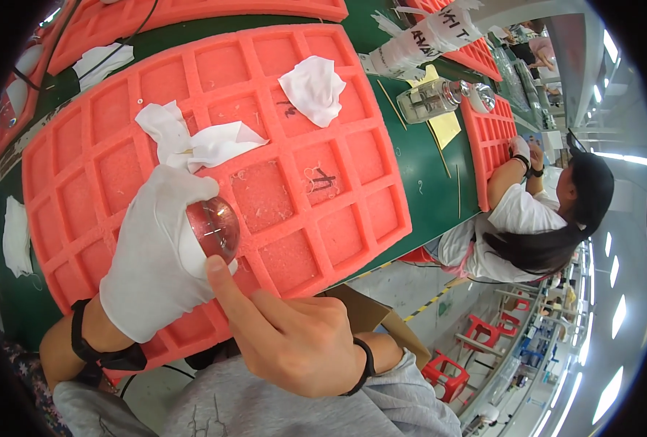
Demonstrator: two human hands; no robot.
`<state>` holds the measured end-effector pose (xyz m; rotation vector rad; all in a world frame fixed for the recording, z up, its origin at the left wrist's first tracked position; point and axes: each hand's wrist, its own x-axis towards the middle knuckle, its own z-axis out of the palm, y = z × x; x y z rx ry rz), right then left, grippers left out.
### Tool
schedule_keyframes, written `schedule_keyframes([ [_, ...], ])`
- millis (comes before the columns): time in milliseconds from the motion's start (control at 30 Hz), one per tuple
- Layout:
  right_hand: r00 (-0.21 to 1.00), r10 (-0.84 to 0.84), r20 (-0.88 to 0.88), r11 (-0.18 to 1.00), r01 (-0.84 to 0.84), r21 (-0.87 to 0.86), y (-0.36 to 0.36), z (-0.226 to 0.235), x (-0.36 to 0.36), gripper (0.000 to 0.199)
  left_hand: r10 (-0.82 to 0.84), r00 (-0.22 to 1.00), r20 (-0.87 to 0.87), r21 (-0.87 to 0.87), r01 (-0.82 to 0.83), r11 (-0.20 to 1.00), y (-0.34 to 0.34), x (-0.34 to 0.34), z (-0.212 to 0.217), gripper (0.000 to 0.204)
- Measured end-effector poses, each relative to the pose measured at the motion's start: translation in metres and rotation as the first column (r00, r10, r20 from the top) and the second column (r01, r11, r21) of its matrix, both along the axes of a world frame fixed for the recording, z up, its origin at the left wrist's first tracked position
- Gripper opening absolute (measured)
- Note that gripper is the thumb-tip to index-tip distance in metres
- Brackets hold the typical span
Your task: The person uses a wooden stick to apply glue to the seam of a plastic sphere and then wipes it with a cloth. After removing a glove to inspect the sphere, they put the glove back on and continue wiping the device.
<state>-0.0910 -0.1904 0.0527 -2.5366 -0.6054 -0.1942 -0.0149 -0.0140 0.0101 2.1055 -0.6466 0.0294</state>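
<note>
Glass dome (220, 227), clear, in the grip of the white-gloved left hand (152, 255), above a pink foam tray (398, 211) of square compartments. Bare right hand (294, 339), index finger (230, 295) extended to the dome's lower edge, other fingers curled; cannot tell whether pinching. Farther up the tray, crumpled white cloths (313, 91); to the right, on green tabletop (427, 200), a clear glass vessel (427, 102).
</note>
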Motion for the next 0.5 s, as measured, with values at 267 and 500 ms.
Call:
schedule_keyframes([
  [267,1.0,0.027,0.008,0.999,-0.027,0.018,0.002,0.003,0.006,0.059,0.013,1.0,0.019,-0.012,-0.012,1.0,0.0,0.0,-0.004,0.066],
  [500,1.0,-0.011,0.027,1.0,0.011,0.017,0.007,0.004,0.014,0.061,0.01,0.997,0.075,0.137,-0.02,0.99,0.003,-0.001,-0.003,0.063],
])
